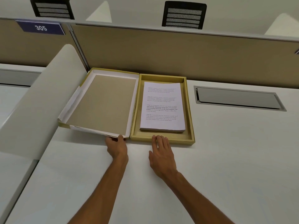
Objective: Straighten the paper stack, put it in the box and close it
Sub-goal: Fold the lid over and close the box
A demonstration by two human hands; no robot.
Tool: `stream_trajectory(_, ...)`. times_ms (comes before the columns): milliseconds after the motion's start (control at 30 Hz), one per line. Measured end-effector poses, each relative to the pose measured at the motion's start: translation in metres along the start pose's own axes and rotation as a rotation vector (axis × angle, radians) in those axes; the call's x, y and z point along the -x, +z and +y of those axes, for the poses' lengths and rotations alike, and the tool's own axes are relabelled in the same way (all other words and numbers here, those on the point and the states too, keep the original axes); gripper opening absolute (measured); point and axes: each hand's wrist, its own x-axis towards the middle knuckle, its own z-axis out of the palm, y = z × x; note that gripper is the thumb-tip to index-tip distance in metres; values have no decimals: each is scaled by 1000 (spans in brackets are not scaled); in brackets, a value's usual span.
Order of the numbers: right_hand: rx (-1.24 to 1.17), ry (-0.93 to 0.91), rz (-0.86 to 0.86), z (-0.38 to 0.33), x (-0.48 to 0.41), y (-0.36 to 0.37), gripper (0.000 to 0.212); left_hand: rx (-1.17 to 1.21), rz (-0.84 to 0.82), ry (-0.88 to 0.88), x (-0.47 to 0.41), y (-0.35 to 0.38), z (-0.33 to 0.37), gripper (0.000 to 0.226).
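Observation:
A squared stack of printed white paper (162, 107) lies flat inside the olive-gold box base (189, 110) on the white desk. The box lid (100, 102) lies open to the left of the base, its brown inside facing up and its left edge propped on the curved divider. My left hand (116, 147) grips the lid's near corner, thumb on top. My right hand (161, 153) rests palm down on the desk, its fingertips touching the base's near rim.
A curved white divider (42, 101) rises at the left. A tan partition wall (178, 55) stands right behind the box. A grey cable hatch (237, 98) is set into the desk at the right. Two black chairs show beyond the partition.

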Motion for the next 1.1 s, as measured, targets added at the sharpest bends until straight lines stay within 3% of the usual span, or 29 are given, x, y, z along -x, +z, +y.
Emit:
stream_trajectory(167,-21,-6,-5,1,1,-3,66,47,31,63,4,-5,-7,57)
stream_trajectory(333,-12,5,8,0,3,-6,66,81,-10,173,7,-11,-5,54)
stream_trajectory(900,-1,-29,2,2,3,-7,66,-306,-185,502,28,-6,-7,68)
stream_trajectory(1100,-50,-24,93,3,3,-11,65,-436,-258,674,36,2,-8,75)
